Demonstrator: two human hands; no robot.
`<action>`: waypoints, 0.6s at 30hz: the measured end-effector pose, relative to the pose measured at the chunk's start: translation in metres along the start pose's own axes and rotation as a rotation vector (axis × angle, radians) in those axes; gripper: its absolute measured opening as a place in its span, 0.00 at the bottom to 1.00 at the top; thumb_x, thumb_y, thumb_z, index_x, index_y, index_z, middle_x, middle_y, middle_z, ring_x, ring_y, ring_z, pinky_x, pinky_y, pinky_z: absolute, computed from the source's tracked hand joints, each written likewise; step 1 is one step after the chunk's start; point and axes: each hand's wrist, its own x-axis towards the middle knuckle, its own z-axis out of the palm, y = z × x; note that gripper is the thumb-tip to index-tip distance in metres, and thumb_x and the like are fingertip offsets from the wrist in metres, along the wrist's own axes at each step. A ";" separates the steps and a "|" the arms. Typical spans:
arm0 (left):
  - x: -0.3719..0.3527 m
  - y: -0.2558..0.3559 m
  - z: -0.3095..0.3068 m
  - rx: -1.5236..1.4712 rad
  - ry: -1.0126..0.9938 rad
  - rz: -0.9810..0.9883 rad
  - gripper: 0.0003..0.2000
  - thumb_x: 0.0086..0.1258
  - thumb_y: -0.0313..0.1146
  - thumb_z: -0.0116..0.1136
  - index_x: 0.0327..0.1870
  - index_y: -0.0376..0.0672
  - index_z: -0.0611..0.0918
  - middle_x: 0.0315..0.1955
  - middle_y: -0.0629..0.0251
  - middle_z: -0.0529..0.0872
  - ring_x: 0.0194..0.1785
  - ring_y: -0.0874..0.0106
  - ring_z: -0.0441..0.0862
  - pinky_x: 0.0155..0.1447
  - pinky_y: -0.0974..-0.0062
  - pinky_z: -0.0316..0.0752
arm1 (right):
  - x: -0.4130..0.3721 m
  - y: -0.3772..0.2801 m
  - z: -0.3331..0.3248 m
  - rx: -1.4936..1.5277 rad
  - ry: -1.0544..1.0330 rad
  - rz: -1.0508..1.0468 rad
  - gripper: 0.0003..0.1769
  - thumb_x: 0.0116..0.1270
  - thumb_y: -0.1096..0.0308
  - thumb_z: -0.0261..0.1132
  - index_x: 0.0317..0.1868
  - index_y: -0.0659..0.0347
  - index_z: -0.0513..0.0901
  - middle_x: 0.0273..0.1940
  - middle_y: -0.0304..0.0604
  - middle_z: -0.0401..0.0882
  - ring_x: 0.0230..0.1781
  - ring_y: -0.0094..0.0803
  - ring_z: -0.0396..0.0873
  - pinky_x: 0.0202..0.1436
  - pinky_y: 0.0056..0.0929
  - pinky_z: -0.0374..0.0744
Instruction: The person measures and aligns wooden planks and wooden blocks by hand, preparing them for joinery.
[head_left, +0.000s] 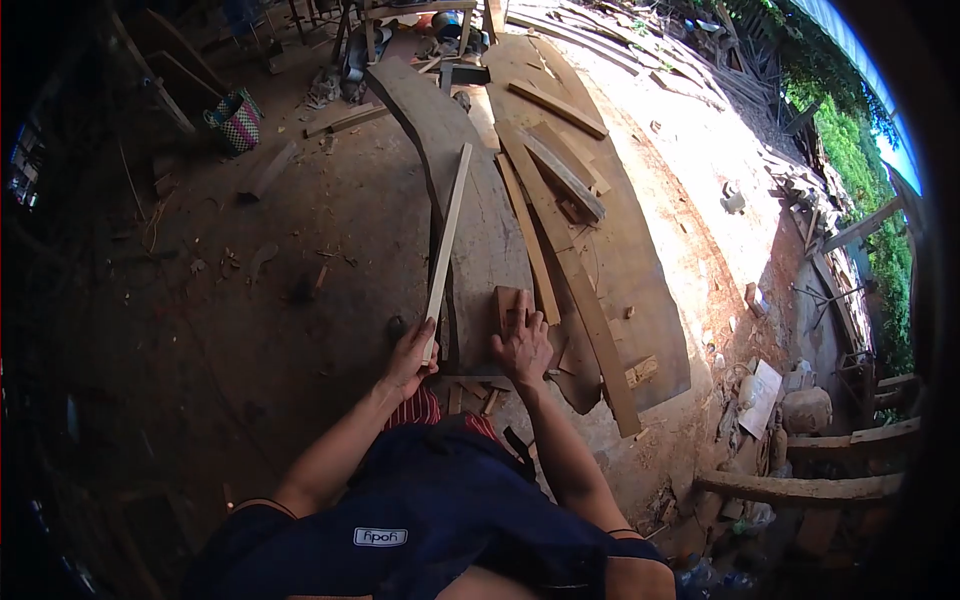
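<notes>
Strip of pale wood (453, 230) gripped in our left hand (408, 362), we rest our open right hand (525, 350) on a brown block (506, 305) atop the worktop (492, 240).

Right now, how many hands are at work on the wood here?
2. The left hand grips the lower end of a long pale strip; the right hand rests on a small reddish-brown block. No others show, though the dark edges could hide some.

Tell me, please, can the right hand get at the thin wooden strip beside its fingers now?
Probably yes: the strip has its near end close to the right hand, and nothing seems to cover it. The fingers would likely only need to leave the block.
</notes>
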 end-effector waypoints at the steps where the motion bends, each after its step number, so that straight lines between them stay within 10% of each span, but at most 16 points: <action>1: -0.002 -0.001 -0.001 0.007 -0.002 -0.004 0.21 0.71 0.53 0.57 0.58 0.52 0.74 0.22 0.75 0.73 0.20 0.84 0.71 0.26 0.84 0.69 | 0.000 -0.001 -0.001 0.004 0.001 0.008 0.58 0.50 0.54 0.69 0.78 0.48 0.46 0.55 0.55 0.68 0.54 0.52 0.72 0.49 0.45 0.78; 7: -0.002 -0.010 -0.004 0.206 0.103 0.208 0.18 0.72 0.49 0.58 0.54 0.49 0.76 0.25 0.74 0.75 0.20 0.83 0.73 0.24 0.82 0.72 | -0.001 0.000 0.000 0.015 0.007 0.019 0.57 0.49 0.53 0.70 0.77 0.46 0.47 0.53 0.53 0.68 0.53 0.52 0.73 0.49 0.44 0.79; 12: 0.006 -0.004 -0.011 -0.066 0.068 -0.181 0.15 0.68 0.44 0.65 0.52 0.51 0.79 0.26 0.75 0.74 0.19 0.84 0.68 0.23 0.83 0.67 | -0.001 0.000 0.000 -0.002 0.011 0.002 0.58 0.48 0.53 0.70 0.78 0.47 0.47 0.52 0.52 0.68 0.52 0.51 0.73 0.48 0.44 0.79; 18: 0.007 -0.007 -0.010 -0.003 0.070 -0.158 0.17 0.66 0.42 0.67 0.53 0.51 0.79 0.23 0.77 0.71 0.18 0.85 0.65 0.22 0.83 0.62 | -0.002 0.001 0.001 0.003 0.070 -0.019 0.57 0.48 0.55 0.69 0.77 0.50 0.50 0.48 0.52 0.70 0.48 0.49 0.75 0.42 0.43 0.79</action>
